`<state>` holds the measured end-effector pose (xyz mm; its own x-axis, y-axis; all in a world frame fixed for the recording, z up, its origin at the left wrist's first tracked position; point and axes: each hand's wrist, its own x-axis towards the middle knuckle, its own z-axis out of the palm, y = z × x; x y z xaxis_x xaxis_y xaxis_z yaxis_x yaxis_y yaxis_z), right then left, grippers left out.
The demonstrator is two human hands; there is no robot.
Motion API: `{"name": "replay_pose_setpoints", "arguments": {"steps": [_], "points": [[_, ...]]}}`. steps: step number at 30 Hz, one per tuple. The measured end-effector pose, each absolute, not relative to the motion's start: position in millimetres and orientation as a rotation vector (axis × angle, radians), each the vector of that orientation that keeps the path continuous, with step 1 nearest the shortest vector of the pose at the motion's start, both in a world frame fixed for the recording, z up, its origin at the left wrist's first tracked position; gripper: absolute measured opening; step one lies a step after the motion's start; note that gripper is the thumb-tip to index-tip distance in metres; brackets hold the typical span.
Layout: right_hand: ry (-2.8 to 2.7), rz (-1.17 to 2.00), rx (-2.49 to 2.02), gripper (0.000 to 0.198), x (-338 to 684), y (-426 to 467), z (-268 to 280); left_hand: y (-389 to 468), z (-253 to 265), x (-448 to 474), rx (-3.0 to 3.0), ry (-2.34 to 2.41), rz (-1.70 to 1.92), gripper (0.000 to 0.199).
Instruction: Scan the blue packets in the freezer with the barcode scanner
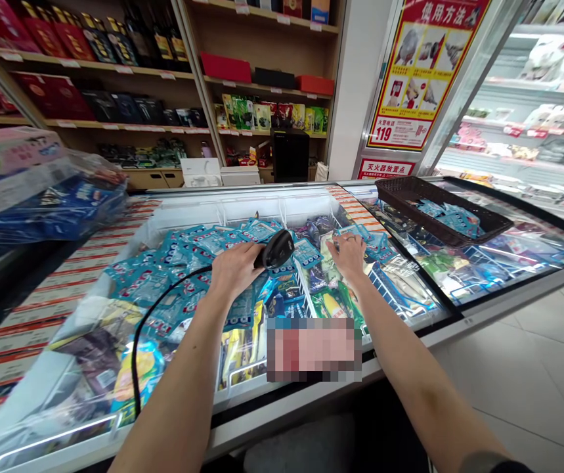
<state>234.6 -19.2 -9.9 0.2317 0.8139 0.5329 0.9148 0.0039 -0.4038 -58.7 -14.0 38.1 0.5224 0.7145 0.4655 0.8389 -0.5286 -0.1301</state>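
In the left half, we see a black cord [136, 338] loop down beside the left forearm, which slants upward from the lower edge. The left hand [235, 268] is raised over a chest freezer [331, 391], its grip clamped around the handle of a black scanner [278, 249], whose rounded head extends to the right. The fingers hide most of this handle. Blue packets [203, 243] lie heaped in the freezer, left of and beyond the scanner. Below it, a pixelated patch [314, 349] masks whatever lies at the front edge. The right arm reaches in from the lower right; the right hand [349, 255] is back upward, its fingers bent and slightly spread just beside further blue packets. Its fingertips' undersides are hidden, and we cannot tell whether this grip is closed on anything. Farther right, a brown basket [488, 235] holds similar packets.
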Motion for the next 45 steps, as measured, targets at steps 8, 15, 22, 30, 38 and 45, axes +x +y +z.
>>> {"name": "replay_pose_setpoints", "arguments": {"steps": [8,15,22,30,38,45], "points": [[-1.913,-0.077,-1.747,0.064,217,-21,-15,-14,38,-59,-2.428,-1.298,-0.528,0.032],[-1.781,0.078,-1.767,0.056,222,-14,-18,-14,38,-59,-2.425,-1.271,-0.507,0.031],[-1.486,0.250,-1.673,0.039,233,-11,-14,-15,39,-57,-2.447,-1.282,-0.522,0.031],[-1.412,0.233,-1.587,0.036,237,-9,-12,-19,43,-52,-2.492,-1.214,-0.534,0.032],[-1.387,0.223,-1.540,0.035,242,-2,-20,-22,43,-49,-2.506,-1.200,-0.525,0.032],[-1.358,0.283,-1.504,0.034,248,6,-31,-21,43,-48,-2.524,-1.192,-0.522,0.031]]}}
